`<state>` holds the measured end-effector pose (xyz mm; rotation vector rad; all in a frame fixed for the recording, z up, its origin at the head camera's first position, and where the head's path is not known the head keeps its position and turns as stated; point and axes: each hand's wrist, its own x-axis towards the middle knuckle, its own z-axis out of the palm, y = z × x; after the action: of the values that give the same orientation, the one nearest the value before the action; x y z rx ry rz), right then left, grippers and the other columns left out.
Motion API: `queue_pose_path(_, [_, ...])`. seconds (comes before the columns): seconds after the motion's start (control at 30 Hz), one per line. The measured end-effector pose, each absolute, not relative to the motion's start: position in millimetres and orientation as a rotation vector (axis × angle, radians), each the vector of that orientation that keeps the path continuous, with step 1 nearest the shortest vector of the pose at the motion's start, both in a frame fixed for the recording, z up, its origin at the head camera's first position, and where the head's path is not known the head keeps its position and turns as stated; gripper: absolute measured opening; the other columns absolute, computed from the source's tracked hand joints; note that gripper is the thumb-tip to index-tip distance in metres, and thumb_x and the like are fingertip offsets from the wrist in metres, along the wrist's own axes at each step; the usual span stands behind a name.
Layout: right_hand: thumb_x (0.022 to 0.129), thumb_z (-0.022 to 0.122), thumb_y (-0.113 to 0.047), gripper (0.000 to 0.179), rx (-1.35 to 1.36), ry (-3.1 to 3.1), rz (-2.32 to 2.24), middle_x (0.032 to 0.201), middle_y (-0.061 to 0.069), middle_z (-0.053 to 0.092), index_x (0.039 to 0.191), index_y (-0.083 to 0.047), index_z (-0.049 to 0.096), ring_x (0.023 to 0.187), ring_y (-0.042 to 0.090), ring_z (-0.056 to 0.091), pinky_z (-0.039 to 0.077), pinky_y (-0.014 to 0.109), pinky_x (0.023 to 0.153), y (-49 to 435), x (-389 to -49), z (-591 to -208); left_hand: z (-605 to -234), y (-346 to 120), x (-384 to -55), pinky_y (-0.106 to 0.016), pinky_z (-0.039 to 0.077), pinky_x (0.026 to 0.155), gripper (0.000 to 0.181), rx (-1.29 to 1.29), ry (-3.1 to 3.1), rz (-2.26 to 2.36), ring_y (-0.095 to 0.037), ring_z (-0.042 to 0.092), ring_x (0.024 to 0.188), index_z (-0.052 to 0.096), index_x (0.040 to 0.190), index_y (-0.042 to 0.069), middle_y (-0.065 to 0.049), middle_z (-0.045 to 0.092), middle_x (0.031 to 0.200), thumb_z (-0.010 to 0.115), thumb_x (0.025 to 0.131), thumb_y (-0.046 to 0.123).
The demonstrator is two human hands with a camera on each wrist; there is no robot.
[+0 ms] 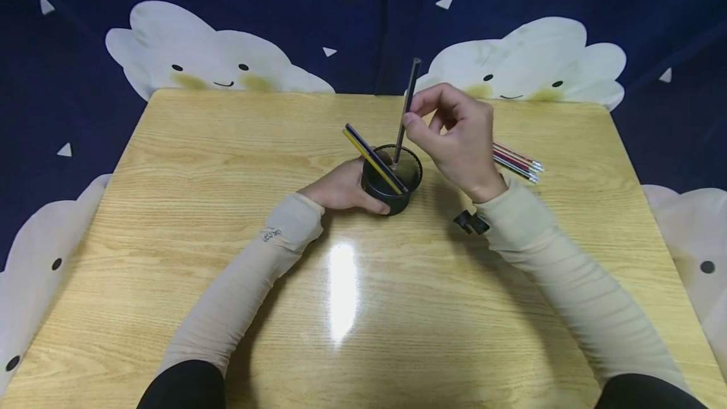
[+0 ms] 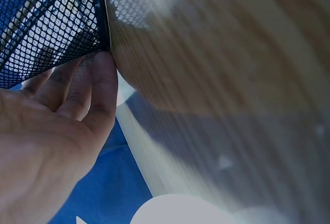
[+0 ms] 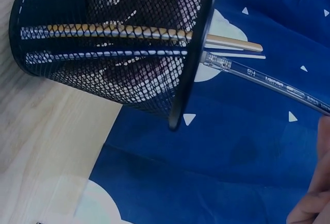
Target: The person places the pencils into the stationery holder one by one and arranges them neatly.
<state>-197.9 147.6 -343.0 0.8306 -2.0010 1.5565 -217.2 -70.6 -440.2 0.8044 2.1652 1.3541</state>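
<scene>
My left hand (image 1: 341,187) holds a black mesh pencil cup (image 1: 396,206) upright on the table, its thumb in front and fingers round the side. In the left wrist view, fingertips reach the cup's bottom edge. Inside the cup lean a yellow pencil (image 3: 232,42) and a dark pencil (image 3: 248,56), side by side, their upper ends slanting out to the left in the head view. Above the cup, my right hand (image 1: 459,137) pinches a dark pencil (image 1: 411,84) between thumb and fingers. That pencil's eraser end points down and is at the cup's mouth.
Several pencils (image 1: 519,163) in red and dark colours lie together right of the cup, partly hidden behind my right hand. The wooden table (image 1: 199,156) meets a blue curtain (image 1: 352,11) with cloud faces at its far edge. A black clip-like object (image 1: 471,222) sits by the right wrist.
</scene>
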Motion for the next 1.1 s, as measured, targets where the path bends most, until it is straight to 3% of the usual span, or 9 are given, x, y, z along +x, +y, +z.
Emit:
queue_pose_path(0.17, [0.093,0.075,-0.007,0.015,0.815,-2.047,1.559,0.086,0.010,0.073,0.093,0.007,0.071,0.056,0.012,0.050,0.037,0.021,0.050,146.5,-197.6,-346.9,-439.2,-71.1,-216.7,-0.038,0.043,0.116,0.091,0.789,2.164,1.341,-0.019,0.064,0.125,0.049,0.156,0.003,-0.003,0.073,0.127,0.097,0.079,0.013])
queue_pose_path(0.43, [0.090,0.076,-0.001,0.005,0.810,-2.114,1.515,0.085,0.004,0.074,0.093,0.001,0.074,0.054,0.012,0.049,0.035,0.023,0.049,143.9,-195.9,-353.3,-439.7,-71.3,-218.1,-0.039,0.043,0.115,0.080,0.804,2.144,1.357,-0.020,0.064,0.124,0.056,0.150,0.007,-0.003,0.072,0.128,0.095,0.080,0.011])
queue_pose_path(0.6, [0.090,0.076,-0.005,0.009,0.833,-2.167,1.425,0.084,0.008,0.075,0.094,0.003,0.075,0.054,0.010,0.050,0.037,0.021,0.049,142.8,-195.5,-358.2,-439.2,-71.3,-218.6,-0.039,0.043,0.115,0.076,0.810,2.135,1.356,-0.020,0.063,0.124,0.059,0.147,0.008,-0.003,0.071,0.129,0.095,0.081,0.012])
queue_pose_path(1.1, [0.089,0.076,-0.014,0.009,0.915,-2.266,1.175,0.080,0.001,0.076,0.092,-0.006,0.078,0.053,0.008,0.051,0.037,0.019,0.051,134.8,-196.1,-371.6,-438.3,-71.0,-217.6,-0.037,0.044,0.113,0.067,0.821,2.093,1.377,-0.019,0.065,0.121,0.063,0.141,0.008,-0.001,0.073,0.128,0.093,0.082,0.009])
